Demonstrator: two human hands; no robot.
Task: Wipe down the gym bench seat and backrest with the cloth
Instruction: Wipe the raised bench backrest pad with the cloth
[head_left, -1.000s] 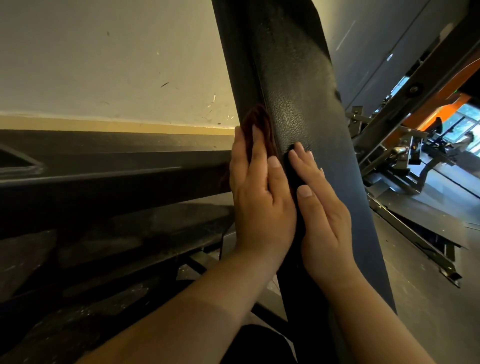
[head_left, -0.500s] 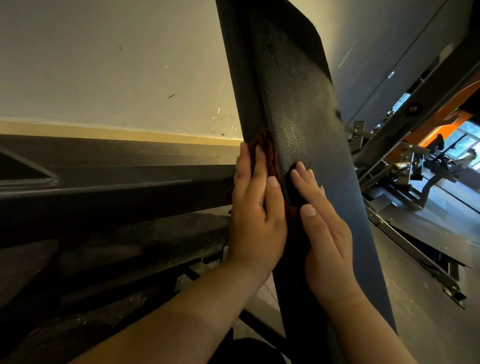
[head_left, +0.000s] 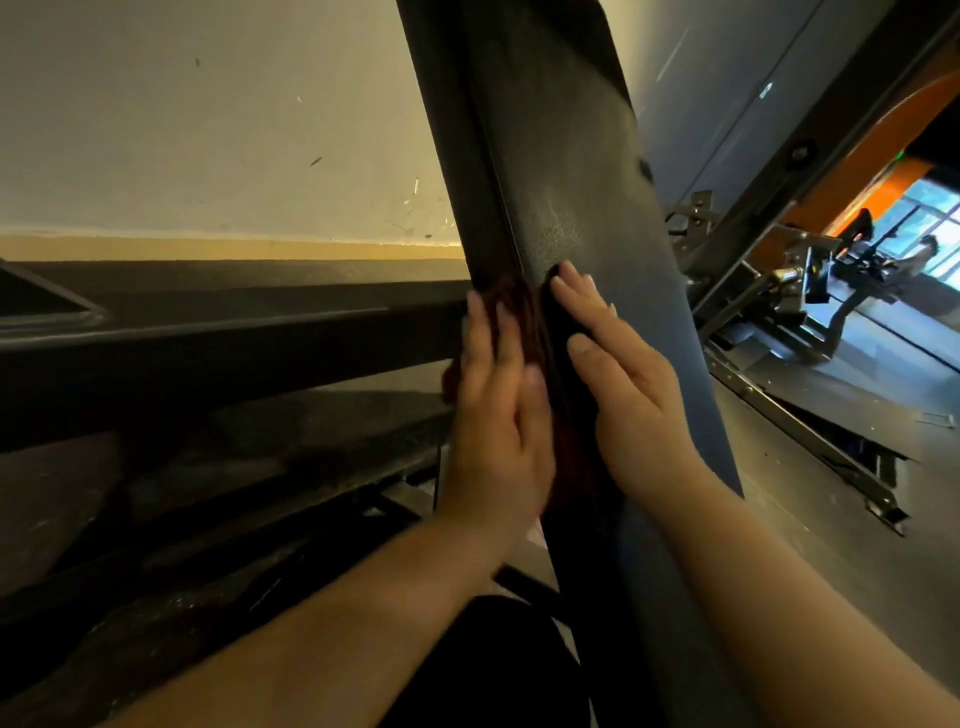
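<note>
The black padded backrest of the gym bench rises steeply through the middle of the view. A dark red cloth lies over its left edge and side. My left hand presses flat on the cloth against the pad's side, fingers straight. My right hand lies flat on the pad's front face just right of the edge, with a dark fold of cloth under its fingertips. Most of the cloth is hidden beneath both hands.
A pale wall with a yellow skirting stands behind on the left, above a dark metal frame beam. More gym machines and floor rails stand to the right, before a bright window.
Both hands with the cloth have slid down the backrest's edge, and the view has shifted a little.
</note>
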